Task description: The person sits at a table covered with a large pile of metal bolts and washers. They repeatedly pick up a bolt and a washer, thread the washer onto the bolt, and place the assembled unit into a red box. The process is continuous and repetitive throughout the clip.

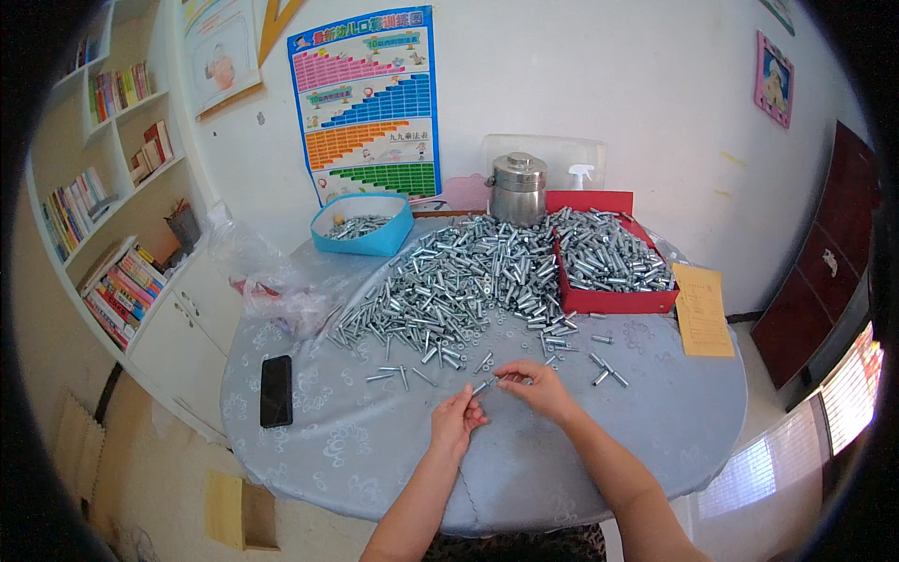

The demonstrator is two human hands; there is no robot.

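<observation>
Close to the table's front middle, my left hand point(455, 421) pinches a silvery expansion bolt point(481, 386) between thumb and fingers, its free end tilted up to the right. My right hand point(530, 385) has its fingertips closed at that upper end; whatever small part they hold is too small to make out. Just beyond both hands spreads a big heap of metal expansion bolts point(435, 286). Several loose bolts point(607, 369) lie right of my right hand, and a few more point(401, 373) lie to the left. Small washers point(552, 360) are scattered along the heap's near edge.
A red box point(618, 301) full of bolts stands back right, beside a yellow paper point(704, 314). Behind the heap is a steel pot point(518, 192). A blue fabric bin point(375, 240) holds more hardware. Left are clear plastic bags point(286, 304) and a black phone point(276, 391).
</observation>
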